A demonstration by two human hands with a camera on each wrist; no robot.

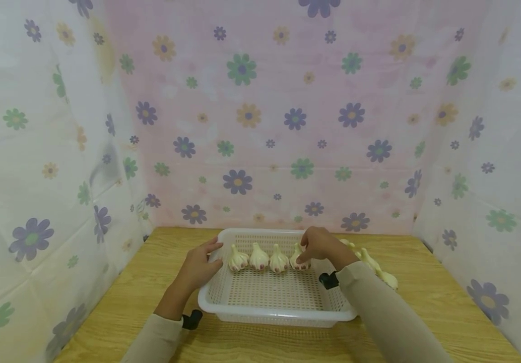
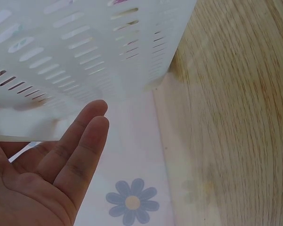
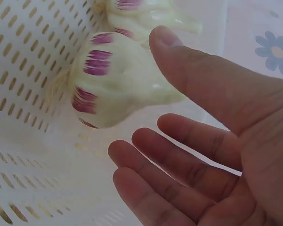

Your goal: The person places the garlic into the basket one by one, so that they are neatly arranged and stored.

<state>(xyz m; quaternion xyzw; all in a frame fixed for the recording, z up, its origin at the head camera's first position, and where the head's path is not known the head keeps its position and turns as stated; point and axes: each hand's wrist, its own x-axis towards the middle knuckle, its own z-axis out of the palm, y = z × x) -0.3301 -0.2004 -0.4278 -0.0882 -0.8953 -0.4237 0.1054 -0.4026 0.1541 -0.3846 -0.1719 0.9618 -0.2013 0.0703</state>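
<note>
Where flowered cloth (image 1: 269, 101) backs the wooden table (image 1: 133, 285), left hand (image 1: 198, 266) spreads by basket (image 1: 276, 315), right hand (image 1: 321, 245) by garlic (image 3: 114, 92)

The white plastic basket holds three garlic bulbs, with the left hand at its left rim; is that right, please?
Not quite: the head view shows four garlic bulbs, not three, in the white plastic basket; the left hand is at its left rim.

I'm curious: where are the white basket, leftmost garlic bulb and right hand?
White basket (image 1: 278, 314), head view: front rim.
Leftmost garlic bulb (image 1: 238, 261), head view: middle of its body.
Right hand (image 1: 321, 244), head view: back of hand.
</note>
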